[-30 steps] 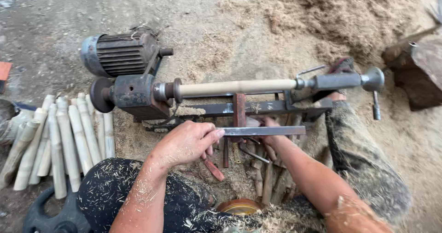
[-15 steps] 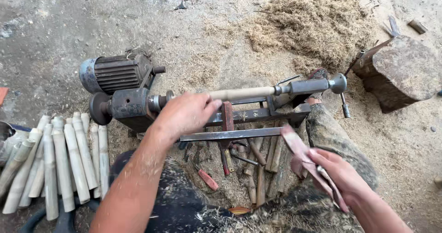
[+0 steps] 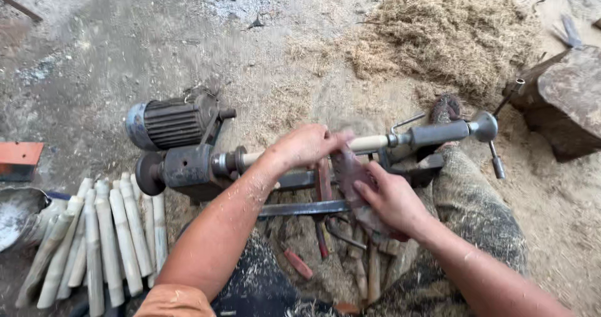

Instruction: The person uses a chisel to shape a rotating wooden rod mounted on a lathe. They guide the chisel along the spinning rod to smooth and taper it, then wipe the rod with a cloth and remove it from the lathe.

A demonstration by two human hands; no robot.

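Reaching forward from the lower left, my left hand [image 3: 307,145] lies palm down over the pale wooden spindle [image 3: 368,143] mounted in the small lathe [image 3: 188,167], the fingers curled over it in a closed grip near its middle. My right hand [image 3: 391,198] comes in from the lower right, wrist bent, its grip wrapped around a dark reddish strip [image 3: 350,176] that looks like worn abrasive sheet; the strip runs up from that grip to touch the spindle just beside my left fingertips. Beyond the left grip the spindle runs on into the grey tailstock [image 3: 438,132]. Behind the left wrist sits the ribbed motor [image 3: 169,123]. Below the left forearm a row of pale turned sticks [image 3: 106,235] lies on the floor. Past both grips, wood shavings [image 3: 451,35] are heaped.
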